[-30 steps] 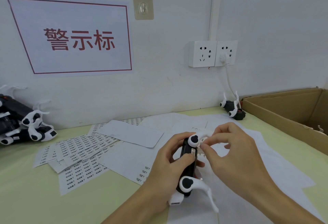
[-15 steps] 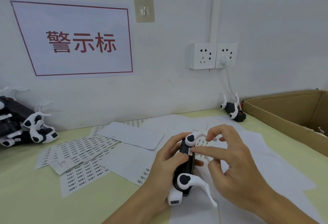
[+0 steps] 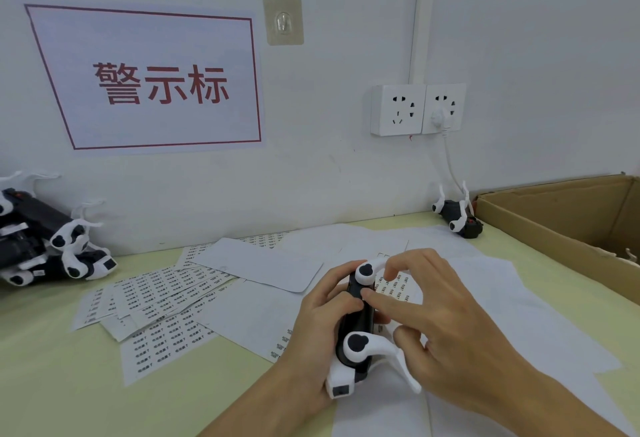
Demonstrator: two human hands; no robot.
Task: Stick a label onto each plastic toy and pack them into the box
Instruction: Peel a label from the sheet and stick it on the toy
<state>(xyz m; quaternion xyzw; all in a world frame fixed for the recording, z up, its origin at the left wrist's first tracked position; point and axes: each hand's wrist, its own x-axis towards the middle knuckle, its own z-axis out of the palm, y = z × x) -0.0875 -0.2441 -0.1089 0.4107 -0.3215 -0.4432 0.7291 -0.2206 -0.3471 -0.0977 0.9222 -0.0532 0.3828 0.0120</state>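
My left hand [image 3: 322, 315] grips a black and white plastic toy [image 3: 358, 343] just above the table, fingers curled round its body. My right hand [image 3: 440, 325] reaches in from the right, its index fingertip pressing on the toy's black top where the label sits; the label itself is hidden under the finger. A cardboard box [image 3: 554, 228] stands open at the right. Label sheets [image 3: 162, 301] lie spread on the table to the left.
A pile of similar toys [image 3: 45, 249] lies at the far left by the wall. One more toy [image 3: 457, 215] sits by the box, under a plugged-in socket [image 3: 445, 109]. Blank backing sheets [image 3: 263, 263] cover the middle of the green table [image 3: 52, 384].
My right hand has gone from pinching a label near the toy's upper end to pressing its index finger flat on the toy's top. The toy has dropped slightly toward me.
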